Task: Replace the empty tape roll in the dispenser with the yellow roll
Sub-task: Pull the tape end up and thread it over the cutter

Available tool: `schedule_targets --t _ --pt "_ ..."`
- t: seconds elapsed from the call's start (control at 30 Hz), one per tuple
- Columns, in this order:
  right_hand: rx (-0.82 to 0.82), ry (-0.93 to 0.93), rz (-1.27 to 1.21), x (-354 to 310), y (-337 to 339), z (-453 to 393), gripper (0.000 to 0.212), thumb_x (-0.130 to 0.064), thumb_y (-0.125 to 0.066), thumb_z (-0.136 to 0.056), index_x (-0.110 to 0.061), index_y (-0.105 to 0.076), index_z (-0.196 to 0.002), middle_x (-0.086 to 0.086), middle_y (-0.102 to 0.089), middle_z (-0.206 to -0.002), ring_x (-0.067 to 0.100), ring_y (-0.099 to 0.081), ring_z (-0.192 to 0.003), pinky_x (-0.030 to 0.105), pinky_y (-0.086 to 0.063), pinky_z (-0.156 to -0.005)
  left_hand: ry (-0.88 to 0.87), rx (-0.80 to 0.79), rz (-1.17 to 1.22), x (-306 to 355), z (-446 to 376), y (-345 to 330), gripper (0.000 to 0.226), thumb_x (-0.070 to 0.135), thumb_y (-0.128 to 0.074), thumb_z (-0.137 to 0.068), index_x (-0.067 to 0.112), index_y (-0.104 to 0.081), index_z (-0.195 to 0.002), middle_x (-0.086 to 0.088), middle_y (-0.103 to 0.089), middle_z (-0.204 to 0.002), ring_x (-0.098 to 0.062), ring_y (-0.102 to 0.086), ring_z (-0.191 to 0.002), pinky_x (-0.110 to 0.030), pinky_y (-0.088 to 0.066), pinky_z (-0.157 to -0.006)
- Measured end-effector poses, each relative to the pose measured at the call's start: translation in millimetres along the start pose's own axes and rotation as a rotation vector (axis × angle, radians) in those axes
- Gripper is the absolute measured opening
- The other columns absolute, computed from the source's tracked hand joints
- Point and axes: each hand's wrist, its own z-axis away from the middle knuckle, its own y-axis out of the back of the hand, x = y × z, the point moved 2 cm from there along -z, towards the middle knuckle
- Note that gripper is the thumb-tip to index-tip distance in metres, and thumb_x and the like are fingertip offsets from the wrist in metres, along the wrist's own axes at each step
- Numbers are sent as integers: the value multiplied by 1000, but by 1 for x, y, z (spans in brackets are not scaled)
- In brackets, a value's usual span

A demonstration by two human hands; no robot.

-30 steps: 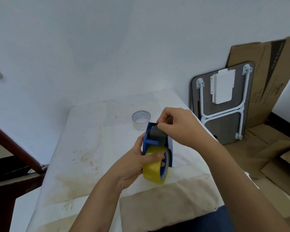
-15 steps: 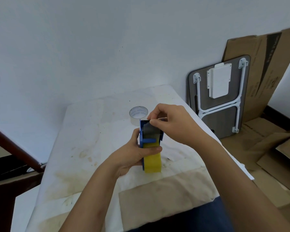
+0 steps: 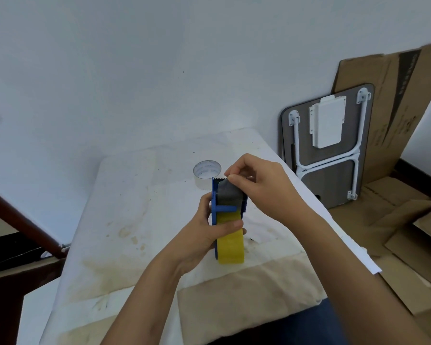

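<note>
The blue tape dispenser (image 3: pixel 224 209) is held upright above the table, with the yellow roll (image 3: pixel 230 247) seated in its lower end. My left hand (image 3: pixel 204 239) grips the dispenser and roll from the left, thumb across the yellow roll. My right hand (image 3: pixel 261 185) pinches the tape's free end at the dispenser's serrated top edge, over the grey plate. The empty clear roll (image 3: pixel 207 174) stands on the table just behind the dispenser.
The white, stained table (image 3: pixel 125 220) runs back to the wall. A beige cloth (image 3: pixel 244 292) lies at its near edge. A folded grey lap table (image 3: pixel 329 150) and flattened cardboard (image 3: pixel 396 95) lean against the wall on the right. A dark wooden rail (image 3: pixel 18 220) is at left.
The dispenser has turned from side-on to nearly edge-on toward me. My right hand's fingers have shifted up to the serrated top edge, pinching the tape end there.
</note>
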Motion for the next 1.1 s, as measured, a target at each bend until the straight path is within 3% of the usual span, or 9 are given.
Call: schedule_targets --t 0.1,0.17,0.23,0.43,0.6,0.77,0.93,1.1 --pt "14 -11 37 2 0 0 5 -22 -59 -92 -19 -62 -92 -1 -73 -95 8 -65 -88 16 -54 -76 24 -62 12 2 2 0 83 16 -82 -73 41 -38 -138 -9 -55 -138 -33 -75 -101 -47 -61 -84" --pt "33 -21 47 1 2 -1 5 -22 -58 -93 -17 -61 -92 -2 -71 -90 4 -63 -82 5 -47 -69 61 -107 9 1 4 -1 91 16 -85 -70 44 -34 -141 -8 -55 -139 -36 -71 -108 -47 -60 -86" --pt "48 -29 34 1 2 -3 3 -21 -59 -92 -18 -60 -90 -1 -70 -87 3 -62 -80 2 -44 -66 80 -131 4 -2 6 -1 96 11 -87 -72 47 -32 -142 -8 -54 -140 -37 -66 -117 -48 -59 -88" --pt "64 -46 44 3 2 -7 4 -23 -58 -92 -22 -57 -88 2 -71 -82 14 -63 -77 12 -45 -61 74 -130 -12 -1 6 0 100 18 -89 -62 46 -35 -141 -9 -51 -143 -38 -63 -120 -52 -57 -93" --pt "111 -74 62 5 1 -8 5 -24 -57 -92 -21 -57 -88 -1 -70 -77 17 -65 -75 34 -53 -67 80 -180 -25 1 10 -1 98 16 -88 -66 50 -34 -140 -9 -54 -141 -38 -66 -117 -54 -57 -92" --pt "136 -113 29 6 2 -8 8 -24 -57 -92 -19 -56 -86 1 -69 -68 18 -59 -65 32 -48 -61 104 -198 -72 3 16 -2 95 13 -84 -71 54 -32 -139 -5 -58 -137 -32 -68 -116 -52 -57 -94" --pt "149 -158 -32 7 5 -7 9 -23 -56 -93 -16 -57 -87 -2 -66 -62 12 -53 -58 28 -43 -57 116 -263 -134 5 19 2 107 12 -85 -71 57 -22 -145 -5 -55 -142 -30 -64 -121 -51 -54 -98" --pt "166 -210 -97 9 2 -8 8 -23 -56 -93 -18 -57 -87 -1 -73 -71 18 -65 -70 38 -56 -69 119 -261 7 5 20 2 83 3 -73 -83 43 -35 -145 -9 -65 -131 -33 -69 -113 -44 -58 -89"
